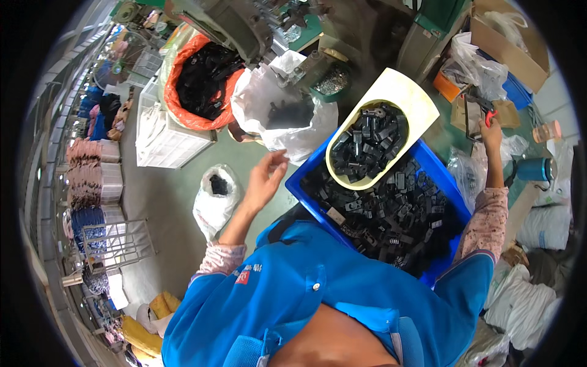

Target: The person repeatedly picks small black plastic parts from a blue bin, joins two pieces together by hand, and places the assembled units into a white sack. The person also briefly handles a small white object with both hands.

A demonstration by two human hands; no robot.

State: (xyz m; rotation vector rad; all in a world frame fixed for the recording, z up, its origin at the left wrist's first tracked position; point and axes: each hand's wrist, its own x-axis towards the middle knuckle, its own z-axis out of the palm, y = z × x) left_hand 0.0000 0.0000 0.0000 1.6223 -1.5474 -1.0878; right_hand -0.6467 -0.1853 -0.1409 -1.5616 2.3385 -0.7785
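Note:
My left hand [266, 178] is raised beside a white plastic bag [257, 101] that has dark parts inside. Its fingers are loosely bent and apart, with nothing seen in them. Out to the right, my right hand [491, 133] is closed on a red-handled tool [490, 116], whose exact kind is too small to tell. In front of me a blue bin [449, 177] holds many small black plastic parts [403, 208]. Over its far side rests a cream-coloured scoop-like container [403, 92], filled with more black parts.
An orange-lined sack [174, 92] of black parts stands at far left, by a white crate [165, 137]. A small white sack [214, 205] sits on the floor. On the right are a cardboard box [520, 43], a blue-green cup [533, 169] and plastic bags [520, 300]. Machinery [226, 24] stands ahead.

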